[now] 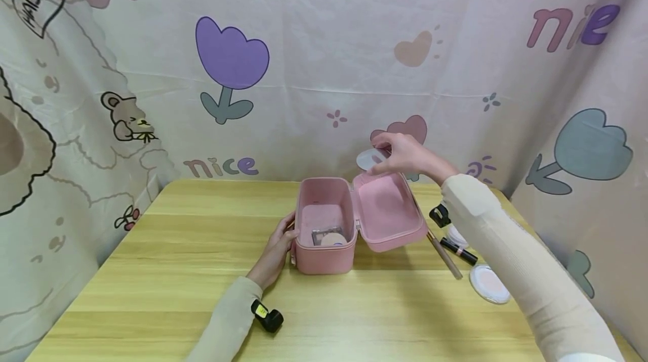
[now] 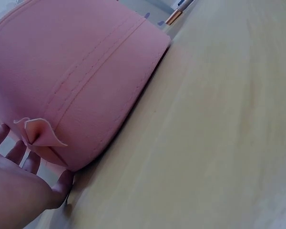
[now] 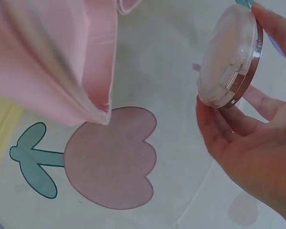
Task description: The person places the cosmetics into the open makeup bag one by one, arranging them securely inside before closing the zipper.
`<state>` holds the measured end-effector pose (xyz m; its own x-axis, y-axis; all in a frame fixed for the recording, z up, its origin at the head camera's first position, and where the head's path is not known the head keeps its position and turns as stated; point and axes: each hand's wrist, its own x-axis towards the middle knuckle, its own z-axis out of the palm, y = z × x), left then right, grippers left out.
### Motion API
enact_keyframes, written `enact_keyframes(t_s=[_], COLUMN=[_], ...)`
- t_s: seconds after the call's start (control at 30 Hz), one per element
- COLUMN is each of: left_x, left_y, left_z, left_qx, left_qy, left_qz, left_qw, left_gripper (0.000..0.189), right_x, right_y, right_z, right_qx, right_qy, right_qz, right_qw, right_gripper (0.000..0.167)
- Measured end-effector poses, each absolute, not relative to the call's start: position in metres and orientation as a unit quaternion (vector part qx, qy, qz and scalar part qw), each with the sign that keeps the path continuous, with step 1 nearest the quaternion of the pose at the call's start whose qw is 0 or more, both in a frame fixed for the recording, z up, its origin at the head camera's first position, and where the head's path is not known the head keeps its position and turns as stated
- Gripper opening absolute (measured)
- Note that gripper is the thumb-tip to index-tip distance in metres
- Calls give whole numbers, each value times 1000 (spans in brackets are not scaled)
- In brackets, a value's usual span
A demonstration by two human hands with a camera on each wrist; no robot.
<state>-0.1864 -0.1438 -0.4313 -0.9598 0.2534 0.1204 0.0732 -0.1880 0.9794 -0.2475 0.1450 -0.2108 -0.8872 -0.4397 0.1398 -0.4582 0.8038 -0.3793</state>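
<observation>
Printed curtain (image 1: 324, 58) hangs behind a wood-grain table (image 1: 177, 249). Pink case (image 1: 324, 262) stands open on it, lid (image 1: 390, 210) folded out rightward. Left hand (image 1: 274, 250), fingers loosely spread, touches the case's side. Right hand (image 1: 402, 155) pinches a round compact (image 3: 229, 57) by its edge, near the lid.

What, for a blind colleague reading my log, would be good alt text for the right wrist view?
A person's right hand grips a round, clear-fronted compact by its edge. Apart from it, at upper left, is part of a pink case; behind hangs pale cloth printed with a tulip.
</observation>
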Motion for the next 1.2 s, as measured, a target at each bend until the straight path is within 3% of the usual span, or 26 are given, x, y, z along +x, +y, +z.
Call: enact_keyframes(t_s=[0.1, 0.53, 1.2], left_x=[-186, -186, -186], left_y=[-144, -143, -143], left_z=[-432, -432, -430], left_qx=[127, 127, 127], left_qy=[631, 627, 621], left_qz=[763, 766, 771], left_qw=[61, 66, 60], left_gripper=[66, 66, 62], right_x=[-252, -266, -281], right_y=[141, 113, 66], right_z=[-209, -219, -248], right_qx=[232, 240, 245], right_qy=[-950, -945, -945], right_qz=[206, 221, 213], right_qw=[20, 7, -30], right_gripper=[56, 62, 53])
